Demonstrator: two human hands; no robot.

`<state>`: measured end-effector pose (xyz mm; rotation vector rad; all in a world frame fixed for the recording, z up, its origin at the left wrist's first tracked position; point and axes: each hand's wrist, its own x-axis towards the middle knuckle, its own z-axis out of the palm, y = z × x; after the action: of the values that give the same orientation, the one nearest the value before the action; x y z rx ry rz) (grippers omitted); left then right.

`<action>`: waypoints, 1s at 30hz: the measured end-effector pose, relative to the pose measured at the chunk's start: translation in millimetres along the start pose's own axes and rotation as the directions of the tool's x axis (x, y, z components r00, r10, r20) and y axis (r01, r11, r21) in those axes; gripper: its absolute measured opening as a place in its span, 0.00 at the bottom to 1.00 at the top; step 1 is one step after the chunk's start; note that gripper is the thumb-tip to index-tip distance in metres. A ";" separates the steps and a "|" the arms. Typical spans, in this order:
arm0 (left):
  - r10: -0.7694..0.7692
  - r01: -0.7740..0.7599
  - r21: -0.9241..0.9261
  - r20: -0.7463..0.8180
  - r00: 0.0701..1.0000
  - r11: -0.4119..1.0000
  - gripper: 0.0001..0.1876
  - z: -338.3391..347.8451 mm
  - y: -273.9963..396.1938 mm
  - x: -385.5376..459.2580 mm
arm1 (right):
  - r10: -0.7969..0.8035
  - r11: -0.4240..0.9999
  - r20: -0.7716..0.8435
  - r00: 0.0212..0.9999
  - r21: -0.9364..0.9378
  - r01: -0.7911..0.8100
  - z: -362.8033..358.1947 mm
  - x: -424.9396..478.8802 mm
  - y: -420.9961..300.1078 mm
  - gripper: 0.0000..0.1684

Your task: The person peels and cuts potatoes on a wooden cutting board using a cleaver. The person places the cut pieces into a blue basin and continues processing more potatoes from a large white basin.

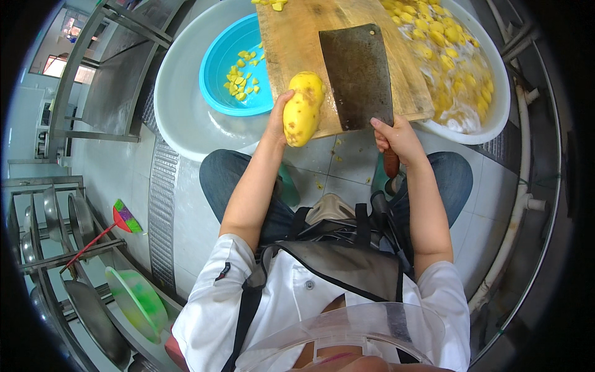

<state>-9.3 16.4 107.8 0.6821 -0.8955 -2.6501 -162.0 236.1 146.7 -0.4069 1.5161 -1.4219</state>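
A large peeled yellow potato (304, 109) with brown spots is in my left hand (280, 116), held at the near left edge of a wooden cutting board (297, 42). My right hand (399, 139) grips the brown wooden handle of a wide, dark-bladed cleaver (358, 76). Its blade lies over the board, to the right of the potato. Yellow cut pieces (241, 83) lie in a blue plastic basin (209, 88) left of the board. A few more pieces (278, 4) sit at the board's far left corner.
The blue basin rests in a large white tub (179, 121). Another white tub (499, 125) at right holds water and many peeled potatoes (437, 37). Metal racks with pans (95, 321) and a green colander (137, 304) stand lower left, near a red-handled broom (123, 219). Pipes (516, 209) run along the right.
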 end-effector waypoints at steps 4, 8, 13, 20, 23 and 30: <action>-0.038 0.039 -0.015 0.032 0.999 0.999 0.31 -1.7 -1.6 0.0 | 0.118 0.958 0.103 0.988 0.249 -0.141 -1.9 2.6 -0.9 0.09; -0.043 0.072 -0.146 0.190 0.981 0.987 0.36 -8.1 0.2 -0.2 | 0.160 0.970 -0.094 0.983 0.197 -0.139 -4.9 5.8 1.8 0.11; 0.060 -0.030 -0.137 0.218 0.974 0.990 0.40 9.0 7.1 -9.6 | 0.176 0.980 -0.167 0.970 0.121 -0.157 -14.7 9.8 12.5 0.08; 0.110 -0.080 -0.118 0.281 0.953 0.990 0.41 2.2 9.6 -11.8 | -0.458 0.308 -0.252 0.853 -0.945 -0.114 -22.1 14.7 14.0 0.11; 0.117 -0.089 -0.098 0.329 0.937 0.991 0.42 1.0 13.4 -10.3 | -0.481 0.139 -0.218 0.849 -0.975 -0.172 -29.5 22.6 19.7 0.10; 0.247 -0.286 0.048 0.386 0.889 0.957 0.38 5.0 19.5 -16.2 | -0.352 -0.116 -0.036 0.935 -0.990 -0.081 -11.4 23.2 31.4 0.10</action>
<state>3.8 10.0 129.1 0.0501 -1.1410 -2.5319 -170.6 232.5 107.0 -1.3784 2.7303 0.0192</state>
